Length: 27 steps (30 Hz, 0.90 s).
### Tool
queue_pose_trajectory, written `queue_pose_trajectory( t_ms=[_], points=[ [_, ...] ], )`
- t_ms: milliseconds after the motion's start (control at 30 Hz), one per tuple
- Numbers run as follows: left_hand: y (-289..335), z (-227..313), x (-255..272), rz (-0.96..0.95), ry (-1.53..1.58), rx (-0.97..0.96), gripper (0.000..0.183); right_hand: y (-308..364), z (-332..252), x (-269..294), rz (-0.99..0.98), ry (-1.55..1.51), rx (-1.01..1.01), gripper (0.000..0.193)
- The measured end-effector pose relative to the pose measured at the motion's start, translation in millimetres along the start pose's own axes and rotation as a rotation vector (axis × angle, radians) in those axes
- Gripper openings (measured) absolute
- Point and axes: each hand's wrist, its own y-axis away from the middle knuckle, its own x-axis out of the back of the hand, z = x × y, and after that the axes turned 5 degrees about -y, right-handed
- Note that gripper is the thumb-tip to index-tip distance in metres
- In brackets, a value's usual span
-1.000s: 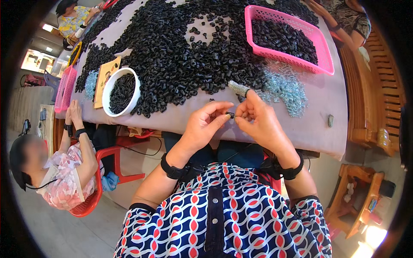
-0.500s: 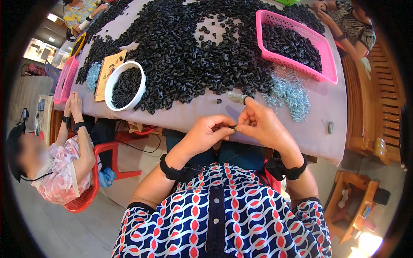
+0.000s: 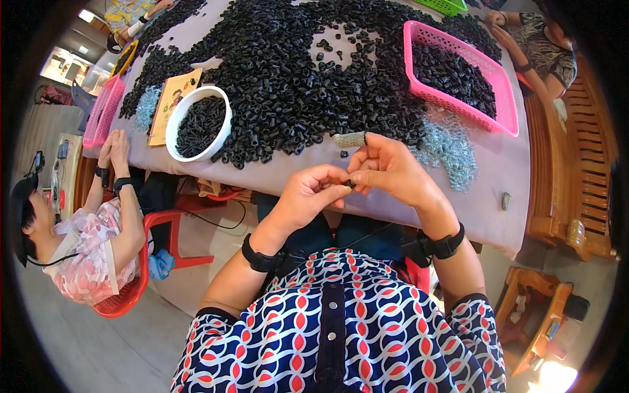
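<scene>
Just over the table's near edge, my left hand [image 3: 313, 193] pinches a small black plastic part [image 3: 350, 184] between thumb and fingertips. The thumb and fingers of my right hand [image 3: 393, 173] close on the same part from the other side. A grey woven finger cover [image 3: 350, 139] sits on my raised right index finger. One loose black piece [image 3: 344, 154] lies on the cloth just beyond my hands. Beyond that spreads a large heap of black plastic pieces [image 3: 288, 111]. To the right of my right hand is a pile of small clear, bluish pieces [image 3: 449, 154].
A white bowl [image 3: 227, 131] of slim black parts stands left, beside a tan booklet [image 3: 164, 121]. A pink basket [image 3: 508, 108] of black parts is at right, near another grey finger cover [image 3: 505, 201]. People sit at left, far left and far right. A red chair [image 3: 171, 229] stands left.
My hands have shifted slightly up and left with the small black part, and the right fingers have changed their hold. The scene has slid a little right and down in view.
</scene>
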Motion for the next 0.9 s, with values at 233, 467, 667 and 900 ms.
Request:
queue_pose_trajectory(
  t_ms=[233, 467, 667, 900],
  points=[
    [-2.4, -2.7, 13.3, 0.118, -0.043, -0.077, 0.015, -14.3, 4.2, -2.8, 0.282, 0.363, 0.207, 0.019],
    [0.0, -3.6, 15.8, 0.209, -0.004, -0.148, 0.014, -41.3, 21.7, -9.0, 0.112, 1.102, 0.428, 0.023],
    [0.3, -6.8, 16.8, 0.244, -0.030, -0.072, 0.014, -33.7, 24.7, -7.9, 0.170, 1.221, 0.411, 0.025],
    [-11.6, -1.4, 5.1, 0.162, -0.099, 0.014, 0.016, -4.2, 10.9, 1.1, 0.319, 0.555, 0.248, 0.012]
  ],
)
